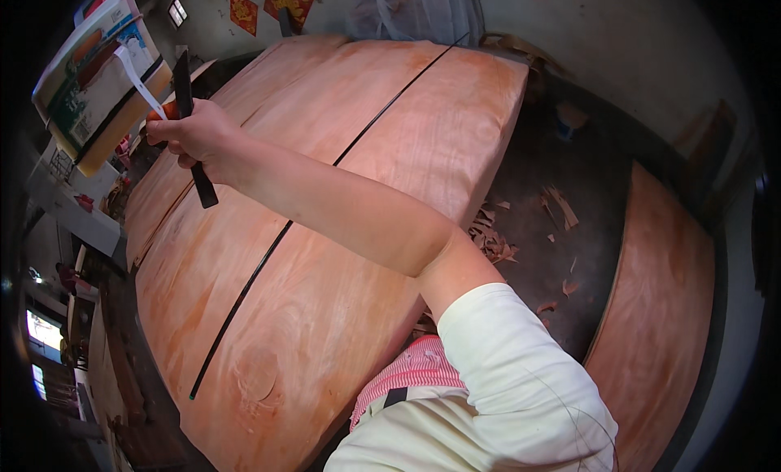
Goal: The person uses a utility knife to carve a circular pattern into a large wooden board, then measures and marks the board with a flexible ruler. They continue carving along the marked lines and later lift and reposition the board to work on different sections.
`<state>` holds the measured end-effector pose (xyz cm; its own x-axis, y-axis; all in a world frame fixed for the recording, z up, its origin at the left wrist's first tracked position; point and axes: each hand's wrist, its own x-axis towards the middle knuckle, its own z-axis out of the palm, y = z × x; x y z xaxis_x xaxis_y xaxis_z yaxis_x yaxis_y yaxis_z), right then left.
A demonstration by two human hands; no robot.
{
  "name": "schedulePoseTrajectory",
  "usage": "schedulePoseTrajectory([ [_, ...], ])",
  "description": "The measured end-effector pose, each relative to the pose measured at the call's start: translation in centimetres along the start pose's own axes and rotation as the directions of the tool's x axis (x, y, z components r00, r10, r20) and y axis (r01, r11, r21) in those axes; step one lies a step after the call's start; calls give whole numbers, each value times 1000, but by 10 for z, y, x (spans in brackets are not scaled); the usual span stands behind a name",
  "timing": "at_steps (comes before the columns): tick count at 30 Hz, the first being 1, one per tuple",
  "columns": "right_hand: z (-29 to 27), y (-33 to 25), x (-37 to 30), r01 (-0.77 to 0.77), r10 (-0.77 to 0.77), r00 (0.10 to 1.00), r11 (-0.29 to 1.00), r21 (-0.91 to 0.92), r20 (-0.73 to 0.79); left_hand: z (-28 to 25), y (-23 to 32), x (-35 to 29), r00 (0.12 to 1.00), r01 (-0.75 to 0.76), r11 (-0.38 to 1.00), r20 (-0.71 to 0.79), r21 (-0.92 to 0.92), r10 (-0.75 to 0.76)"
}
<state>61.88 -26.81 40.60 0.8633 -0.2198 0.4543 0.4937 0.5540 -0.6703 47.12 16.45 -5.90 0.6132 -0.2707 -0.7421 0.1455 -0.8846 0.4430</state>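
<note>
My right arm reaches from the lower right across the large wooden slab. At its end my right hand (199, 142) is closed round a short, dark flat bar (184, 85), which sticks out above and below the fist. An orange-brown piece (170, 111) shows at the fingers; its kind is unclear. Just past the hand, at the upper left, is a tilted white and green plastic container (81, 81). Its white strap handle (138, 80) runs down to the fingers; whether they grip it, I cannot tell. My left hand is out of view.
A long thin black rod (260, 268) lies across the pale reddish wooden slab (350, 301). Wood shavings (492, 238) litter the dark floor on the right. Another wooden board (659, 293) stands at the far right. A small tub (569, 120) sits near the back wall.
</note>
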Motion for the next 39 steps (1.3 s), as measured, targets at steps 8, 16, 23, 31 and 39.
schedulePoseTrajectory([
  [8, -16, -21, -12, 23, -26, 996, 999, 27, 81, 11, 5, 1, 1000, 14, 1000, 17, -20, -14],
  [16, -22, -34, -13, 38, -55, 984, 994, 101, 168, 14, -28, -23, 1000, 31, 993, 4, -117, -31],
  [23, -30, 11, -61, -61, 63, 995, 997, -38, 77, 18, -49, -36, 986, -111, 967, -144, -231, 79],
  [31, -81, 201, -182, -613, 613, 790, 789, -31, -4, -94, 137, -33, 552, -759, 606, -728, -237, 407],
  [39, -121, 313, -305, -826, 851, 522, 489, -281, -53, -115, 277, -80, 365, -867, 498, -658, 16, 659],
])
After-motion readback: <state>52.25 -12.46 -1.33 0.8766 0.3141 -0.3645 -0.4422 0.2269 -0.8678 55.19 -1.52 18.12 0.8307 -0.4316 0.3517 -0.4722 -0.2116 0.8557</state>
